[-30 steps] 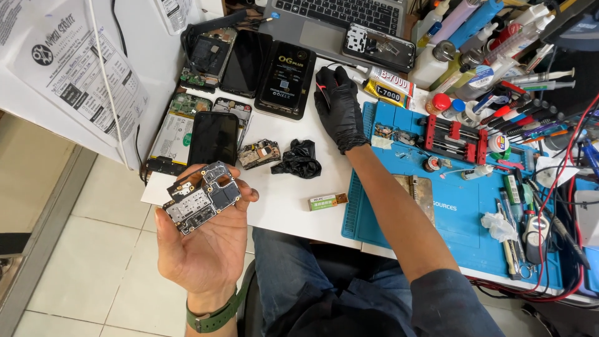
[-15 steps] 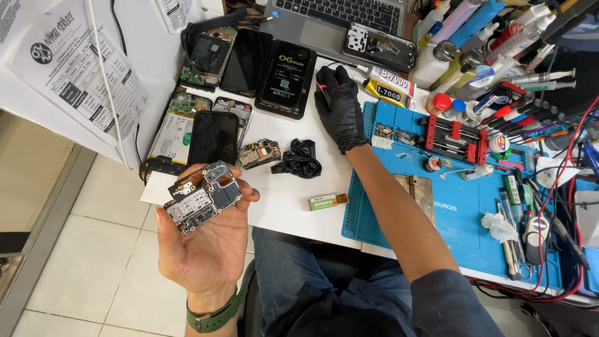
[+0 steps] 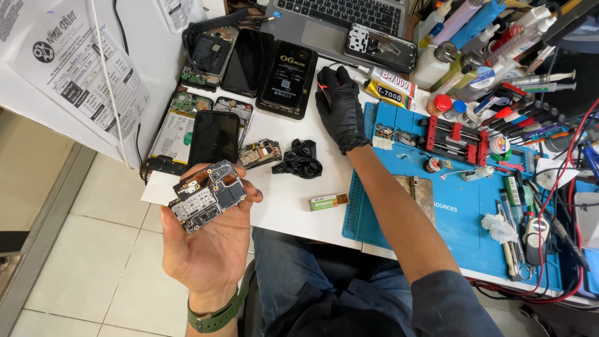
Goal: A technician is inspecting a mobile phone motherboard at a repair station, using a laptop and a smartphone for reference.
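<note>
Lower left of the frame: a bare phone circuit board [image 3: 208,196], dark with metal shields, lies tilted across the fingertips of the left hand [image 3: 209,240]. That hand is palm up, fingers and thumb curled lightly around the board's edges, holding it off the white table [image 3: 281,200] and above the tiled floor [image 3: 87,249]. A green wristband [image 3: 215,315] sits on the wrist.

Upper centre: the right hand [image 3: 340,106], in a black glove, rests palm down on the table with fingers spread and slightly bent. Whether anything lies under the fingertips cannot be told. It sits just beside two glue tubes [image 3: 387,87] and near the front edge of a laptop [image 3: 337,19].

Between the two hands lie a crumpled black glove [image 3: 301,159], a second small circuit board [image 3: 259,153] and a small green-and-brown box [image 3: 329,201] near the table edge.

Left of centre, several opened phones and dark screens [image 3: 215,134] lie flat in a group. A black phone back cover [image 3: 288,78] lies beside them.

Right half: a blue work mat [image 3: 462,218] carries a red board holder [image 3: 454,138], tweezers and small tools. Bottles and pens stand at the upper right.
</note>
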